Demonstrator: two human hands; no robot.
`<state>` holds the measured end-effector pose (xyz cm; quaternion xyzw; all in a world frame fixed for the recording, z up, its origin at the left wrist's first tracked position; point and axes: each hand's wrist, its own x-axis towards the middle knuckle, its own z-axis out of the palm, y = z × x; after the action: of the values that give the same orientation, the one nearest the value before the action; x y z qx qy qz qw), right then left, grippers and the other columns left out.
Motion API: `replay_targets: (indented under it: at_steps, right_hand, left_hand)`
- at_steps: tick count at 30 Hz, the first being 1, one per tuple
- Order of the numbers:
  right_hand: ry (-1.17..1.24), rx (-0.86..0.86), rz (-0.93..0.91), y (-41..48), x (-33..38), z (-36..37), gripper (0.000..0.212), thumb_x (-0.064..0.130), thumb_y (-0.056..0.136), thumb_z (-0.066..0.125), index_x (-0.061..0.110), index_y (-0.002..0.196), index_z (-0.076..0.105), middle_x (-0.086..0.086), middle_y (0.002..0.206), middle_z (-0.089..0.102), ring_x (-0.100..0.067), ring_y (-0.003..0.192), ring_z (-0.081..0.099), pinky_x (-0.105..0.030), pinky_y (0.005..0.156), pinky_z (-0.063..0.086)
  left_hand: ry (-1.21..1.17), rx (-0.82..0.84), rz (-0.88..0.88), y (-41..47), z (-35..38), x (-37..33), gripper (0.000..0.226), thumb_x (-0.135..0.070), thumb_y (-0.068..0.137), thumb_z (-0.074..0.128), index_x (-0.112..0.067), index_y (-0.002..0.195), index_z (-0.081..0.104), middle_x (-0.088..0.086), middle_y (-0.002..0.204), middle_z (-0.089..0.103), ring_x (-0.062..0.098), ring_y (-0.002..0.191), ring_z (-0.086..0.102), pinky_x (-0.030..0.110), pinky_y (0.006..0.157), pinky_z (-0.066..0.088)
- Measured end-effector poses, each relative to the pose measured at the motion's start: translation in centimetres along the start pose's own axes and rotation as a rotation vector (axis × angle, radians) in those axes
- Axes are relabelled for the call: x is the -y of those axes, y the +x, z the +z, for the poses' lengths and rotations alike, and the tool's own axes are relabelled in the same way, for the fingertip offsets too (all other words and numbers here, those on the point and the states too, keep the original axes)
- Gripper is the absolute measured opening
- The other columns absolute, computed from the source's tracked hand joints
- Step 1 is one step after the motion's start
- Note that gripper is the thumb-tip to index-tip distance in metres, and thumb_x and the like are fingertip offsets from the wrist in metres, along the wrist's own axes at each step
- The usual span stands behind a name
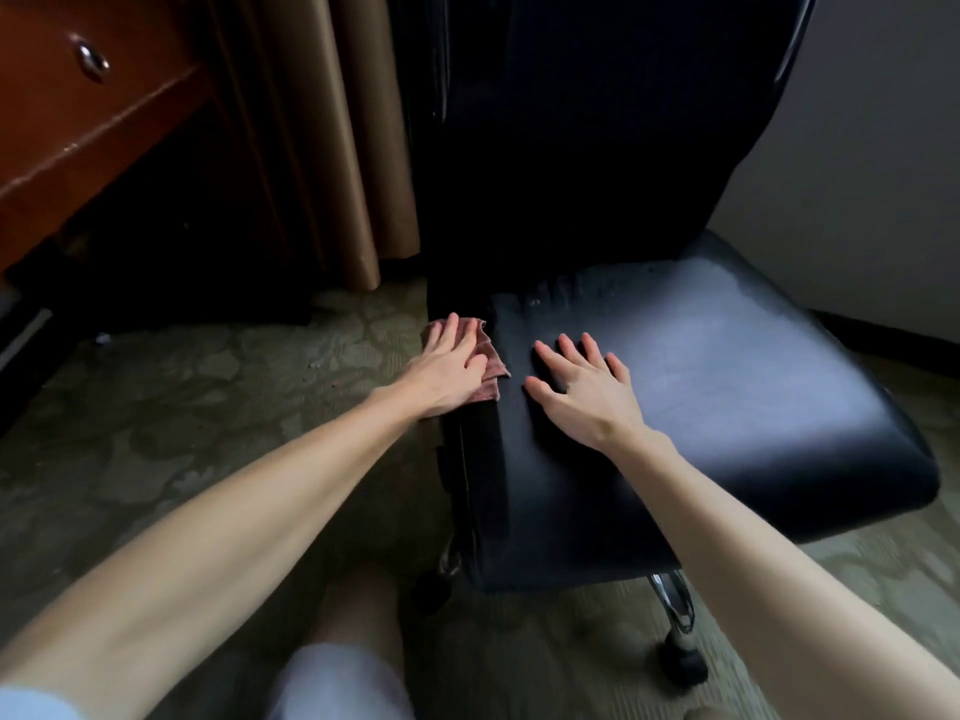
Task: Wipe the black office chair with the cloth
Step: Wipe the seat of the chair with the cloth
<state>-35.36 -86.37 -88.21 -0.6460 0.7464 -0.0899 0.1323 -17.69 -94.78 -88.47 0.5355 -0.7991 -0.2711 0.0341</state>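
The black office chair (727, 387) stands in front of me, its leather seat facing me and its tall backrest rising behind. A small reddish-pink cloth (492, 361) lies on the chair's left armrest beside the seat. My left hand (449, 368) presses flat on the cloth with straight fingers. My right hand (582, 387) rests flat on the left part of the seat, fingers spread, holding nothing.
A brown wooden desk with a drawer knob (93, 62) stands at the upper left. Tan curtains (332, 148) hang behind the chair's left side. The chair's chrome leg and caster (680, 636) sit on patterned green carpet (182, 407). My knee (337, 678) shows at the bottom.
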Motion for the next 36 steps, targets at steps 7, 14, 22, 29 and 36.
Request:
replay_targets:
  at_steps: [7, 14, 22, 29, 36]
  right_hand:
    - [-0.055, -0.038, 0.131, 6.6, 2.4, -0.2, 0.055, 0.049, 0.102, 0.024, 0.039, 0.155, 0.014, -0.003, 0.165, -0.001, -0.020, 0.151, -0.009, -0.041, 0.121, -0.003]
    - [-0.094, -0.003, 0.174, 7.0, 2.6, 0.4, 0.053, 0.051, 0.102, 0.018, 0.042, 0.154, 0.011, 0.001, 0.165, 0.000, -0.015, 0.151, -0.008, -0.038, 0.122, -0.003]
    - [-0.097, -0.048, 0.221, 8.2, 3.2, 1.1, 0.054, 0.051, 0.101, 0.016, 0.042, 0.154, 0.009, 0.001, 0.165, -0.002, -0.017, 0.151, -0.009, -0.039, 0.122, -0.003]
    - [-0.092, -0.042, 0.187, 7.8, 2.8, 1.1, 0.055, 0.051, 0.102, 0.018, 0.041, 0.154, 0.008, 0.000, 0.165, -0.002, -0.016, 0.151, -0.009, -0.038, 0.122, -0.005]
    - [-0.108, -0.038, 0.169, 7.4, 2.7, 0.9, 0.055, 0.053, 0.101, 0.016, 0.042, 0.154, 0.006, 0.002, 0.165, -0.004, -0.015, 0.151, -0.011, -0.037, 0.122, -0.005]
  left_hand:
    - [0.061, 0.012, 0.063, 0.9, -0.2, 1.3, 0.060, -0.042, 0.106, 0.020, -0.026, 0.159, -0.004, -0.001, 0.164, -0.020, 0.017, 0.151, -0.017, 0.043, 0.123, 0.004]
    - [0.090, 0.011, 0.059, 8.7, -3.6, 1.8, 0.059, -0.038, 0.107, 0.019, -0.021, 0.159, -0.002, 0.004, 0.166, -0.016, 0.023, 0.153, -0.013, 0.045, 0.122, 0.004]
    - [0.073, 0.033, 0.081, 14.9, -6.1, 1.9, 0.058, -0.034, 0.107, 0.022, -0.019, 0.159, 0.003, 0.006, 0.167, -0.010, 0.025, 0.153, -0.011, 0.040, 0.122, 0.001]
    - [0.014, 0.020, 0.166, 9.1, -3.1, 3.8, 0.056, -0.037, 0.108, 0.022, -0.023, 0.159, 0.003, -0.003, 0.166, -0.013, 0.017, 0.152, -0.015, 0.041, 0.124, 0.003]
    - [-0.047, -0.025, 0.069, 15.3, -5.7, 3.2, 0.056, -0.031, 0.109, 0.023, -0.016, 0.159, 0.004, 0.008, 0.166, -0.010, 0.028, 0.153, -0.010, 0.035, 0.121, -0.001]
